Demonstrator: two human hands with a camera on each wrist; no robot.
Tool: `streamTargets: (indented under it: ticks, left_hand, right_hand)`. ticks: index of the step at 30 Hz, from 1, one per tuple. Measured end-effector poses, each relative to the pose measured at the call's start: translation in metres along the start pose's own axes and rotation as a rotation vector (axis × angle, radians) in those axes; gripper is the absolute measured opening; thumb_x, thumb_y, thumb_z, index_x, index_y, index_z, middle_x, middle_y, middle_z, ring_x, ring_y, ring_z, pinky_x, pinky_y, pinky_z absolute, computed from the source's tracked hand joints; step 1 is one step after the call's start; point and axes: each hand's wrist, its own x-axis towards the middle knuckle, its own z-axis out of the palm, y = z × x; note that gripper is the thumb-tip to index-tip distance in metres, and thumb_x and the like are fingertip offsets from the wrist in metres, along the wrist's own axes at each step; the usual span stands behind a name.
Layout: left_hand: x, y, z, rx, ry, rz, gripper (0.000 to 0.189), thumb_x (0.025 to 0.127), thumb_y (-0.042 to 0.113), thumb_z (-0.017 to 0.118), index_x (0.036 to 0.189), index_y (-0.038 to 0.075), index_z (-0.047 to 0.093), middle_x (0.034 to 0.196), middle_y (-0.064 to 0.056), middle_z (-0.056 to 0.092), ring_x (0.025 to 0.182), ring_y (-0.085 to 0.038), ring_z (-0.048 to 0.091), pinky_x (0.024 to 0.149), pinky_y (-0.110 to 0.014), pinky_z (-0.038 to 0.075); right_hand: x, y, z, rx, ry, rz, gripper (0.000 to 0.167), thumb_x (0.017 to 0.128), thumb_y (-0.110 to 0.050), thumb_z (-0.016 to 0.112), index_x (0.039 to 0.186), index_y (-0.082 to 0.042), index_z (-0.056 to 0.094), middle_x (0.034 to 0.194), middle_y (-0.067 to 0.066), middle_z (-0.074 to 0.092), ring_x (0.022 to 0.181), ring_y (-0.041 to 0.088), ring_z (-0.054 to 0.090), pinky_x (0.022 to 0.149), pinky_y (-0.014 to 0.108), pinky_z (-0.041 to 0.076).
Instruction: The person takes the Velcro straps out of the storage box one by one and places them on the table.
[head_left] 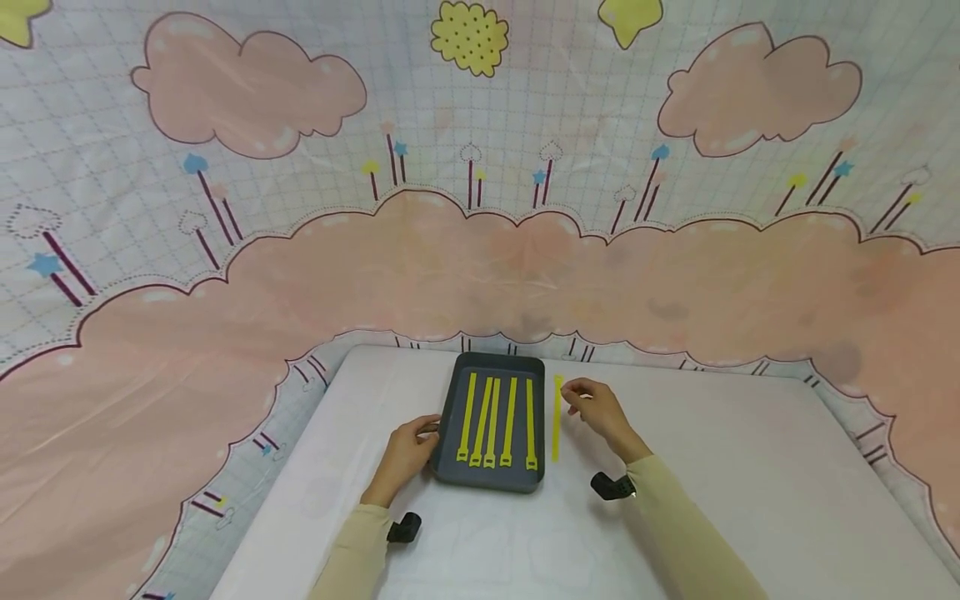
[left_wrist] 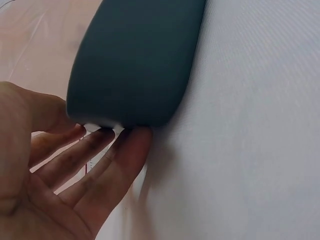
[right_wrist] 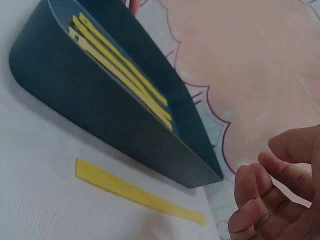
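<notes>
A dark grey-blue tray [head_left: 491, 479] lies on the white table. Several yellow cable ties [head_left: 512, 421], flat straps with slotted heads, lie lengthwise inside it, heads toward the near end. My left hand [head_left: 408, 454] is at the tray's left side; in the left wrist view its extended fingers [left_wrist: 132, 155] touch the outer wall, with the thumb by the rim. Beside the tray's right wall, one more yellow strap [right_wrist: 135, 192] lies flat on the table. Near that strap's far end hovers my right hand [head_left: 596, 408], fingers loosely bent, holding nothing.
The white table [head_left: 750, 467] reaches out on both sides of the tray. Behind it hangs a cloth [head_left: 420, 275] printed with pink clouds, bordering the table's back and side edges. Each wrist carries a black camera mount [head_left: 612, 486].
</notes>
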Motion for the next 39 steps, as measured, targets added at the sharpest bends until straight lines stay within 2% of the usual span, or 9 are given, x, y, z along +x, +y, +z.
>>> streamTargets:
  ticks: [9, 14, 17, 23, 26, 32, 39]
  left_hand:
    - [0.001, -0.007, -0.002, -0.069, -0.026, -0.010, 0.036, 0.092, 0.008, 0.063, 0.128, 0.005, 0.065, 0.117, -0.019, 0.070, 0.089, -0.025, 0.073, 0.058, -0.025, 0.053]
    - [0.001, -0.006, -0.002, -0.058, -0.023, -0.012, 0.035, 0.093, 0.009, 0.062, 0.128, 0.006, 0.065, 0.118, -0.019, 0.070, 0.089, -0.025, 0.073, 0.058, -0.025, 0.053]
    - [0.002, -0.007, -0.001, -0.051, -0.023, -0.015, 0.035, 0.093, 0.009, 0.062, 0.128, 0.006, 0.065, 0.119, -0.019, 0.070, 0.089, -0.024, 0.073, 0.058, -0.025, 0.052]
    - [0.002, -0.008, 0.000, -0.043, -0.026, -0.016, 0.034, 0.094, 0.009, 0.062, 0.128, 0.007, 0.065, 0.119, -0.018, 0.070, 0.090, -0.025, 0.073, 0.059, -0.025, 0.052]
    - [0.002, -0.008, 0.000, -0.044, -0.025, -0.018, 0.034, 0.094, 0.009, 0.062, 0.128, 0.007, 0.064, 0.119, -0.019, 0.070, 0.090, -0.024, 0.073, 0.058, -0.025, 0.052]
    - [-0.001, -0.006, 0.001, -0.058, -0.031, -0.037, 0.035, 0.095, 0.009, 0.061, 0.130, 0.006, 0.063, 0.120, -0.020, 0.068, 0.087, -0.022, 0.072, 0.055, -0.026, 0.053]
    - [-0.002, -0.003, 0.000, -0.057, -0.037, -0.073, 0.035, 0.096, 0.011, 0.061, 0.131, 0.008, 0.063, 0.122, -0.019, 0.068, 0.087, -0.020, 0.071, 0.055, -0.027, 0.053]
  right_hand:
    - [-0.011, -0.013, 0.001, -0.010, -0.012, -0.129, 0.026, 0.098, -0.023, 0.061, 0.115, -0.004, 0.066, 0.106, 0.011, 0.066, 0.084, 0.018, 0.066, 0.072, 0.034, 0.055]
    - [-0.017, -0.025, 0.003, -0.026, -0.018, -0.194, 0.022, 0.097, -0.020, 0.062, 0.113, -0.005, 0.067, 0.106, 0.012, 0.068, 0.090, 0.031, 0.068, 0.075, 0.043, 0.057]
    - [-0.021, -0.031, 0.005, -0.039, -0.024, -0.227, 0.020, 0.097, -0.019, 0.063, 0.112, -0.006, 0.067, 0.105, 0.013, 0.068, 0.091, 0.035, 0.068, 0.074, 0.040, 0.057]
    - [-0.027, -0.042, 0.009, -0.084, -0.020, -0.303, 0.016, 0.095, -0.018, 0.065, 0.108, -0.009, 0.069, 0.102, 0.009, 0.069, 0.086, 0.022, 0.067, 0.069, 0.028, 0.054]
    - [-0.030, -0.047, 0.012, -0.112, -0.019, -0.338, 0.016, 0.095, -0.019, 0.065, 0.108, -0.010, 0.069, 0.103, 0.008, 0.070, 0.087, 0.019, 0.067, 0.072, 0.029, 0.054]
    - [-0.034, -0.052, 0.018, -0.123, -0.028, -0.359, 0.015, 0.095, -0.019, 0.065, 0.108, -0.012, 0.068, 0.103, 0.006, 0.070, 0.090, 0.019, 0.065, 0.077, 0.032, 0.054]
    - [-0.038, -0.060, 0.028, -0.159, -0.059, -0.467, 0.014, 0.095, -0.018, 0.066, 0.107, -0.011, 0.067, 0.098, 0.002, 0.069, 0.088, 0.015, 0.062, 0.077, 0.032, 0.052]
